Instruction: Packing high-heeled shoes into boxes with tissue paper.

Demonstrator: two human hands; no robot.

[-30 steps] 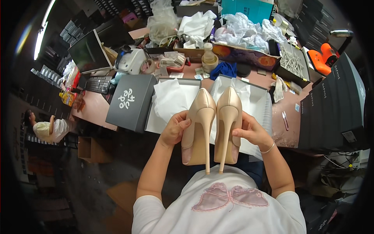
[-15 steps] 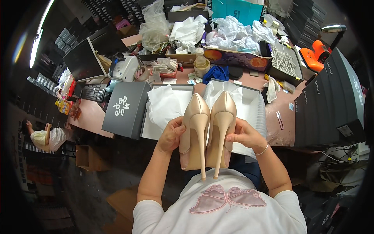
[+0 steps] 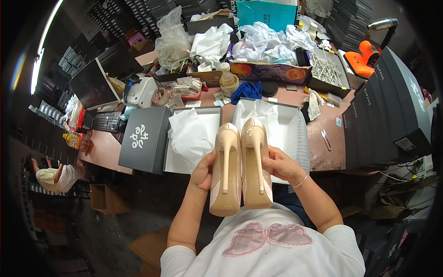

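My left hand (image 3: 203, 171) grips the outer side of one beige high-heeled pump (image 3: 224, 204). On the other side, my right hand (image 3: 282, 164) holds the matching pump (image 3: 257, 199), its thumb pressed against the shoe. The two pumps are side by side in front of my chest, soles and thin stiletto heels facing up, toe ends towards me. Just beyond them on the table are an open shoebox half (image 3: 213, 112) with white tissue paper (image 3: 188, 136) in it, and a second open box half (image 3: 289, 131), also lined with white paper.
A dark grey shoebox lid (image 3: 144, 137) stands left of the open halves. Thread snips (image 3: 326, 140) lie on the table to the right, beside tall stacked grey shoeboxes (image 3: 385, 111). Cartons of crumpled paper (image 3: 267, 44) line the back. A person (image 3: 60, 177) sits far left.
Both pumps have tipped in my hands, so their soles now show more fully and the heel tips point less towards me. My view has shifted slightly.
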